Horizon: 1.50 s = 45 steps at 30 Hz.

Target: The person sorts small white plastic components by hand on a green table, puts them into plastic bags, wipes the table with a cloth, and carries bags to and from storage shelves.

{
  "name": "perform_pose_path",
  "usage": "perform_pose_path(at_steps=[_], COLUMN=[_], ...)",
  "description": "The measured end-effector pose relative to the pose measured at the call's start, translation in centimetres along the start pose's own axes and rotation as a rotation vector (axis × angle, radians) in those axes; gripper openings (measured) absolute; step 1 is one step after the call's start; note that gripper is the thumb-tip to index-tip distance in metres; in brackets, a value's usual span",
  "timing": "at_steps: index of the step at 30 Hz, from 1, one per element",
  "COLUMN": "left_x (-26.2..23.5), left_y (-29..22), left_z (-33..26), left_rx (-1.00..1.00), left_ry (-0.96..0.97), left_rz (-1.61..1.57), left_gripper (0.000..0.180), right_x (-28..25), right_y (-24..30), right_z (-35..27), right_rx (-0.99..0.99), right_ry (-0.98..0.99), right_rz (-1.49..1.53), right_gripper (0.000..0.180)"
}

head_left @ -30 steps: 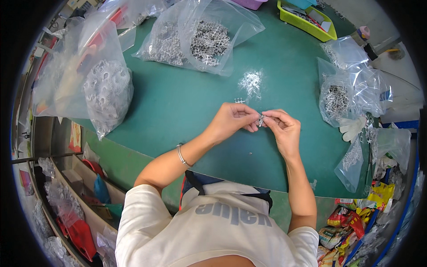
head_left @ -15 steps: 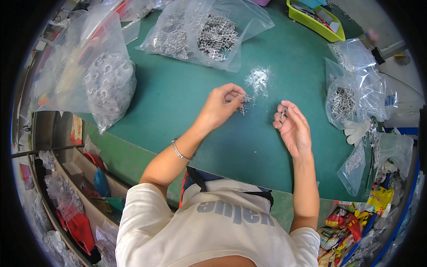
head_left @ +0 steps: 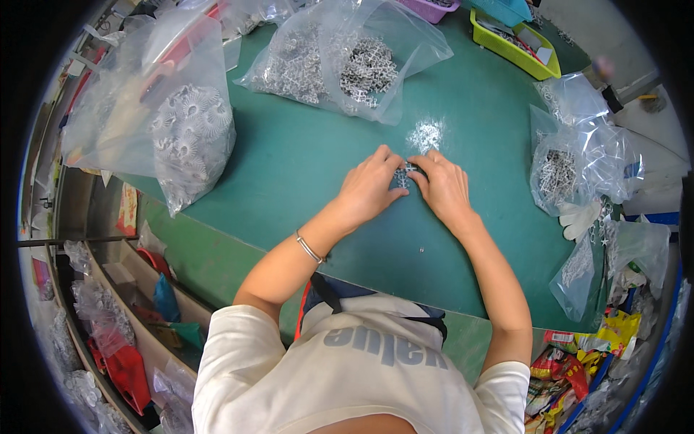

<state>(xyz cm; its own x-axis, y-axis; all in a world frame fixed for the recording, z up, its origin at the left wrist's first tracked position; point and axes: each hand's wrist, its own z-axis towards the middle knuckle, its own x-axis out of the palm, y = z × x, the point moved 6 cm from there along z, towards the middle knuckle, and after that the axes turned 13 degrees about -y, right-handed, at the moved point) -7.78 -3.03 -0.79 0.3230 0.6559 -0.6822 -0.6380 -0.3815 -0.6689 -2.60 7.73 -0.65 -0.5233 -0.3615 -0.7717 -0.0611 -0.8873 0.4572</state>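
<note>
Two hands meet on the green surface (head_left: 303, 166). Left hand (head_left: 370, 184) and right hand (head_left: 442, 186) are pinched together on one small metal part (head_left: 402, 175), which sits between the fingertips, low over the surface. Just beyond the part lies a small loose pile (head_left: 424, 135) of similar pieces. Further beyond it, a clear bag (head_left: 340, 61) holds many more; another bag (head_left: 560, 170) lies to the part's right. Judgement: work is at an early or middle stage, since the bags are mostly full and the loose pile is small.

Matt green table (head_left: 303, 159), glossy plastic bags (head_left: 347, 58)
</note>
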Motion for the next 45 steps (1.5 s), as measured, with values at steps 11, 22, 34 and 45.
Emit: perform_pose_path(at_steps=[11, 22, 34, 45], left_x=[1.3, 8.7, 13.9, 12.1], left_y=[-1.2, -10.6, -13.2, -14.0], left_z=[0.3, 7.2, 8.4, 4.9], left_rx=[0.081, -0.100, 0.002, 0.161], left_ry=[0.004, 0.172, 0.317, 0.373], left_rz=[-0.279, -0.858, -0.829, -0.492], left_gripper=[0.017, 0.017, 0.025, 0.023], right_x=[-4.3, -13.6, -17.0, -23.7], right_y=[-2.8, -15.7, -9.6, -17.1], right_z=[-3.4, -7.1, -20.7, -28.4], right_rx=[0.311, 1.003, 1.223, 1.222], right_ry=[-0.011, -0.665, -0.736, -1.359], right_rz=[0.172, 1.340, 1.865, 1.221], right_gripper=[0.011, 0.018, 0.043, 0.046])
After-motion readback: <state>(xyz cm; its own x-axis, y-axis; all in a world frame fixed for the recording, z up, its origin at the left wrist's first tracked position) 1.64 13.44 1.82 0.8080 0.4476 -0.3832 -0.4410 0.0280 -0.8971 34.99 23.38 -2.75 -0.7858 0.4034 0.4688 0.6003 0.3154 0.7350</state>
